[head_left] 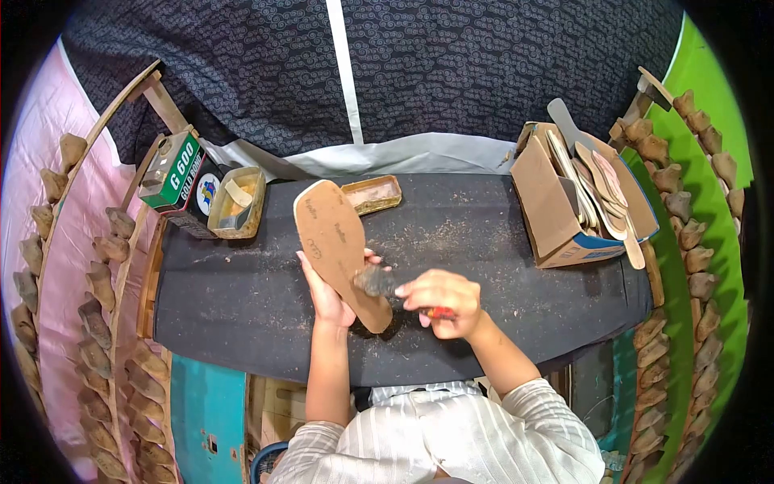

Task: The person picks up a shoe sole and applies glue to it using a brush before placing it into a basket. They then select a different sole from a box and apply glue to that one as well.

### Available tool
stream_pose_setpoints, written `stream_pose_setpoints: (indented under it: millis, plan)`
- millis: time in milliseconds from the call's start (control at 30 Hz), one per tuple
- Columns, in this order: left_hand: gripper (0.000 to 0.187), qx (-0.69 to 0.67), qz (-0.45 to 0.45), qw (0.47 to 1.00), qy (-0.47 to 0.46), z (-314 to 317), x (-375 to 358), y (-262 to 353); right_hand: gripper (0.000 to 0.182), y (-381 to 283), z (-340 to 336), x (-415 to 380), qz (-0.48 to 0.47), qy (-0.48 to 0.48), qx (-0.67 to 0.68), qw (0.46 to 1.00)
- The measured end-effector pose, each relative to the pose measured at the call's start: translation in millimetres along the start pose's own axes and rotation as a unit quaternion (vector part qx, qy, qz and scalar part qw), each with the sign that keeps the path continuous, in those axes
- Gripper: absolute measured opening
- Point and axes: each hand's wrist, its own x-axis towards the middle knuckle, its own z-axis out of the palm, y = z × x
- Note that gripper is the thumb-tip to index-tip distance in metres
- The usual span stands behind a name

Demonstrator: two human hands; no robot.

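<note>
My left hand (330, 300) grips a tan insole (332, 240) from its left side and from behind, above the middle of the table. Dark printed marks show on its face, and the broad toe end points up and away from me. In my right hand (442, 302) is a brush (375, 283) with a dark, clumped head and a red and yellow handle. The brush head lies over the insole's narrow part at its right edge; motion blur hides whether they touch. My right fingers are closed around the handle.
A glue can (181, 181) and a tub (239, 206) stand at the back left. A shallow tray (372, 194) lies behind the insole. A cardboard box (556, 218) full of insoles is at the right. Racks of shoe lasts (97, 327) flank the dark-covered table (500, 310).
</note>
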Motion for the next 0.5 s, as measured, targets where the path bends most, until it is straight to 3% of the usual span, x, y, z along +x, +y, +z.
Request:
stream_pose_setpoints:
  millis: [67, 133, 267, 367, 500]
  plan:
    - [0.084, -0.060, 0.000, 0.996, -0.065, -3, 0, 6, 0.028, -1, 1, -10, 0.011, -0.044, 0.034, 0.998]
    - [0.082, -0.065, 0.009, 0.997, -0.039, -8, 2, 9, 0.030, 0, 1, -17, 0.040, -0.090, 0.088, 0.991]
    - [0.085, -0.061, 0.006, 0.997, -0.046, -6, 2, 12, 0.031, -3, 0, -17, 0.036, -0.091, 0.081, 0.992]
    - [0.086, -0.068, 0.000, 0.995, -0.066, -5, 2, 10, 0.033, -4, 3, -9, -0.003, -0.009, 0.036, 0.999]
    - [0.087, -0.080, 0.007, 0.994, -0.074, -7, 7, 8, 0.031, -3, 3, -15, -0.008, -0.056, 0.024, 0.998]
